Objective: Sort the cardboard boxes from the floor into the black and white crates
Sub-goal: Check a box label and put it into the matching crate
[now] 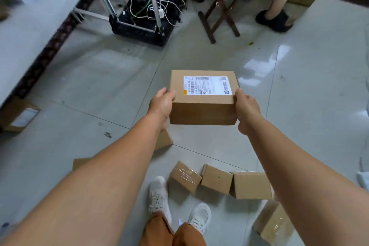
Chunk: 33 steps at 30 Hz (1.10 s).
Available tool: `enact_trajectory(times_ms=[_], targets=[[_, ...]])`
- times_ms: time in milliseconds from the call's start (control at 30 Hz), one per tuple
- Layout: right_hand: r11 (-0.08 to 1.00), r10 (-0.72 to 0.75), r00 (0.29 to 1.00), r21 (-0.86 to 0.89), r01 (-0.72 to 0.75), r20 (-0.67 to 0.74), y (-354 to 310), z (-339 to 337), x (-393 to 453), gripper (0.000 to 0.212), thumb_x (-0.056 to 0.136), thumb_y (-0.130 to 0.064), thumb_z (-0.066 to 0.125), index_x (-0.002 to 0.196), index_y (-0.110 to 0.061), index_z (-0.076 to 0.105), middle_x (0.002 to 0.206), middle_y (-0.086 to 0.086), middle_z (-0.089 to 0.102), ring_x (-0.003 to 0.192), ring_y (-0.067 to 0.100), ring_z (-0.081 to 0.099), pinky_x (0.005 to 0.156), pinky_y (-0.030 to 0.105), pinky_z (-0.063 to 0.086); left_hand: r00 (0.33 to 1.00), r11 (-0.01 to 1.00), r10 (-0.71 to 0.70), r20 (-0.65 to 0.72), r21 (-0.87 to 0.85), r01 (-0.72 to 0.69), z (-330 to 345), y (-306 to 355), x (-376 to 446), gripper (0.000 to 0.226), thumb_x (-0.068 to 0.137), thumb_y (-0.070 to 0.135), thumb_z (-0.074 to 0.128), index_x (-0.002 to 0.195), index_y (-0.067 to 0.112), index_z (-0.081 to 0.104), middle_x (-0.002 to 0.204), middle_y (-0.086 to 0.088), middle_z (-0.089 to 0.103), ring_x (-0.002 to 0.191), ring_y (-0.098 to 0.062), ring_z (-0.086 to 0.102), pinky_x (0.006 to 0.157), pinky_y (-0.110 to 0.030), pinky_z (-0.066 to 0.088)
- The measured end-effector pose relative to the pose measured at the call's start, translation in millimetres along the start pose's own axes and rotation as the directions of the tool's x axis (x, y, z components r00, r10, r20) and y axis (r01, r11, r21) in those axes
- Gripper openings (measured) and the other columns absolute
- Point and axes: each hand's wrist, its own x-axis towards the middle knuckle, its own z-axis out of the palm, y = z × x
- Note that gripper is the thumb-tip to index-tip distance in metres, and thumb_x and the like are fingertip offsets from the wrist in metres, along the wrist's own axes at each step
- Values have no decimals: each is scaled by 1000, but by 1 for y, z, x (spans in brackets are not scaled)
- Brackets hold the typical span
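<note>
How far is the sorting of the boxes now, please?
Done: cannot tell; the only crate in view holds cables, not boxes. In hand: the left hand and right hand hold a labelled box above the floor. Left: several boxes lie near the shoes.

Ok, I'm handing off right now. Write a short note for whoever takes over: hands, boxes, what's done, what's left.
Left hand and right hand grip opposite sides of the labelled box, held above the floor.
Loose boxes on the floor by the feet: taped box, plain box, larger box, another at lower right.
A black crate holding cables sits ahead; no white crate in view.
Left: place the held box, then sort the rest.
</note>
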Motion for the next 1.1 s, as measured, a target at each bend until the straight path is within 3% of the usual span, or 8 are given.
enact_trajectory(times_ms=[67, 233, 333, 533, 667, 800, 967, 1100], targets=[[998, -65, 998, -26, 66, 12, -14, -11, -28, 39, 94, -31, 35, 129, -24, 51, 113, 1, 46, 83, 18, 41, 53, 27, 28, 999, 1000, 26, 47, -15, -26, -9, 22, -29, 34, 87, 12, 49, 115, 26, 65, 101, 0, 73, 79, -12, 65, 51, -16, 47], [988, -151, 986, 27, 149, 72, -42, -33, -102, 42, 91, -7, 33, 119, -31, 53, 93, -4, 58, 63, 10, 42, 53, 23, 29, 994, 993, 107, 4, -52, -106, -37, 67, -91, 24, 85, 16, 50, 108, 22, 55, 90, -1, 64, 76, -15, 56, 66, -28, 42], [980, -163, 983, 129, 151, 90, -49, -39, -146, 30, 92, -32, 38, 111, -18, 57, 103, 7, 66, 79, 18, 57, 62, 26, 37, 991, 988, 136, 18, -79, -134, -54, 83, -127, 40, 89, 53, 44, 99, 17, 59, 84, -3, 63, 79, -19, 59, 75, -34, 46], [948, -242, 957, 251, 197, 162, -44, -48, -236, 66, 92, -67, 32, 137, -20, 45, 108, 1, 56, 84, 16, 50, 74, 27, 37, 985, 978, 170, 16, -129, -167, -103, 89, -203, 68, 88, 73, 28, 112, 21, 63, 94, -4, 67, 88, -20, 61, 82, -34, 49], [940, -271, 940, 268, 212, 205, -29, -47, -300, 35, 97, -43, 39, 111, -18, 58, 106, 4, 61, 82, 14, 57, 54, 25, 34, 977, 969, 215, 10, -129, -212, -144, 82, -255, 61, 85, 67, 42, 121, 20, 58, 103, -6, 63, 83, -20, 57, 73, -32, 46], [928, -292, 941, 287, 236, 171, -10, -48, -346, 18, 88, -23, 39, 74, -17, 47, 73, -1, 43, 64, 14, 36, 58, 26, 29, 964, 935, 265, -36, -234, -266, -176, 74, -299, 49, 95, 59, 36, 91, 16, 60, 83, -1, 62, 71, -17, 55, 65, -29, 43], [937, -317, 896, 246, 247, 309, 5, -52, -385, 55, 93, -61, 36, 108, -12, 56, 111, 1, 55, 106, 17, 46, 94, 38, 34, 954, 907, 284, -100, -294, -301, -206, 66, -349, 54, 92, 64, 35, 77, 15, 53, 69, -2, 62, 64, -18, 55, 57, -27, 43], [924, -352, 885, 262, 277, 306, 13, -48, -413, 44, 91, -51, 51, 120, -18, 53, 113, 4, 59, 98, 23, 58, 81, 39, 47, 944, 910, 312, -108, -250, -329, -220, 60, -385, 39, 90, 52, 47, 101, 18, 62, 91, -3, 63, 79, -19, 59, 63, -28, 45]])
